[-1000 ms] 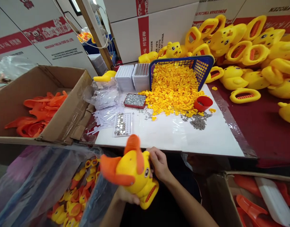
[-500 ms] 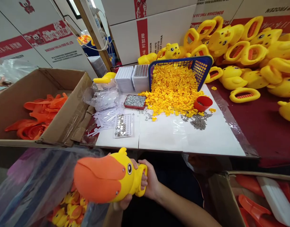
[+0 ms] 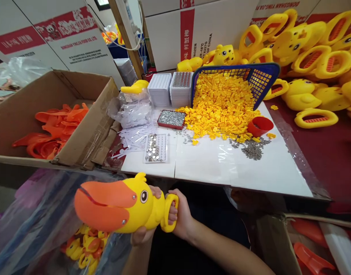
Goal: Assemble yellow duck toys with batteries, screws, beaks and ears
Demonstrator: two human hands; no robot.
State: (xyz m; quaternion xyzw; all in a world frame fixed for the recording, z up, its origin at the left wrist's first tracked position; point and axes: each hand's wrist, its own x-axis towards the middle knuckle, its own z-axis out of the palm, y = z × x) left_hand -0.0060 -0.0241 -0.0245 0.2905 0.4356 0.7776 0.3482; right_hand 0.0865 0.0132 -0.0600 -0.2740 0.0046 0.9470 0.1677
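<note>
Both my hands hold a yellow duck toy (image 3: 135, 208) with a wide orange beak that points left, low in the view and just in front of the table edge. My right hand (image 3: 178, 214) is wrapped through the toy's yellow loop handle, fingers closed on it. My left hand (image 3: 141, 233) supports the duck's body from underneath, mostly hidden by the toy. The beak hangs over a clear plastic bag (image 3: 43, 225) holding several finished ducks.
A white sheet (image 3: 221, 164) covers the table. On it lie a blue basket (image 3: 261, 76) spilling small yellow parts, a red cup (image 3: 259, 126), loose screws, and trays of metal pieces. A cardboard box (image 3: 86, 126) of orange beaks stands at the left. Beakless yellow duck bodies (image 3: 315, 49) are piled at the right.
The duck toy has turned from beak-up to lying level with its beak pointing left, and moved left and down over the bag. My right hand shifted onto the loop handle.
</note>
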